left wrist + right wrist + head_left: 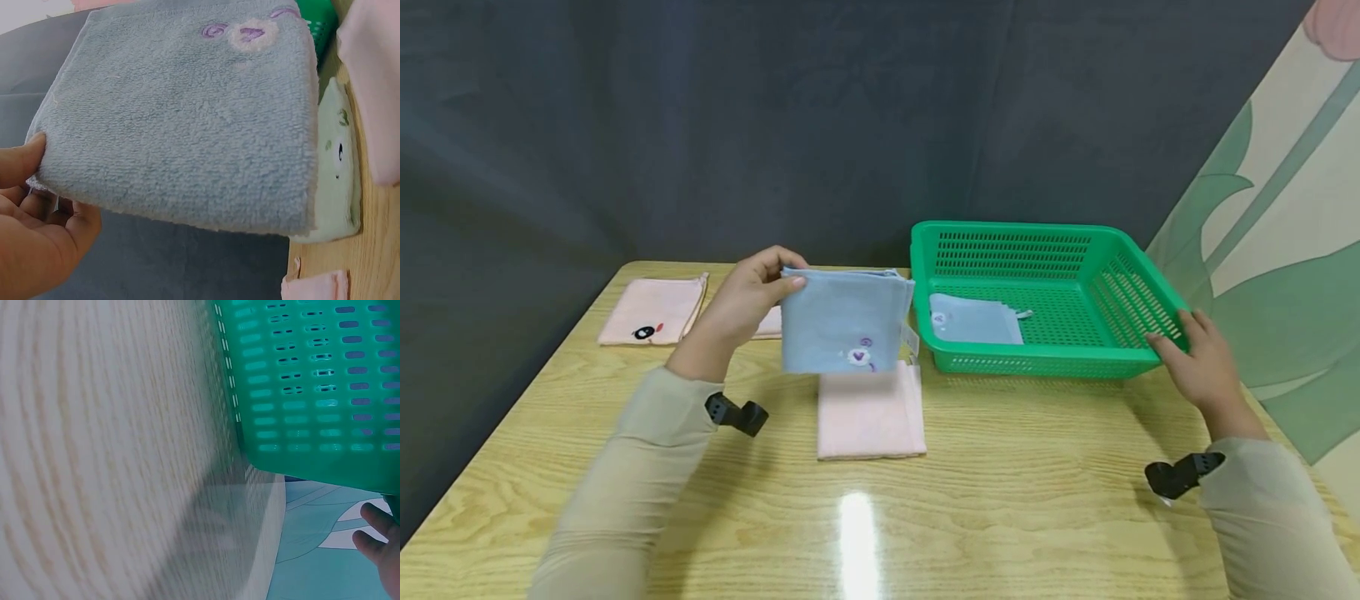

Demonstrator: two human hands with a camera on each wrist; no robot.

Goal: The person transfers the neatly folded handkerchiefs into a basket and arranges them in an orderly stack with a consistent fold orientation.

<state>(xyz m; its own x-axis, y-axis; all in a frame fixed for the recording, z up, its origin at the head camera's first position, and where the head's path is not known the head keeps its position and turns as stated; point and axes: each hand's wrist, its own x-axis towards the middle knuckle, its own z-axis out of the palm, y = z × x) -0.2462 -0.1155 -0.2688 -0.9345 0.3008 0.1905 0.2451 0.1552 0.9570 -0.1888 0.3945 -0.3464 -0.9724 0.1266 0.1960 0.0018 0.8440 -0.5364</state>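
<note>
My left hand pinches a folded light blue towel by its upper left corner, holding it up over the table. A white patch with a purple motif decorates the towel's lower part; in the left wrist view the terry cloth hides much of what lies behind. Beneath it, a folded pink towel lies on the wood. My right hand grips the right front rim of a green plastic basket, thumb on the inner side. Another folded light blue towel lies inside the basket at left.
A pink towel with a dark embroidered motif lies at the table's far left. Behind my left hand shows part of another pink towel. The left wrist view shows a pale green towel. A dark curtain hangs behind the table.
</note>
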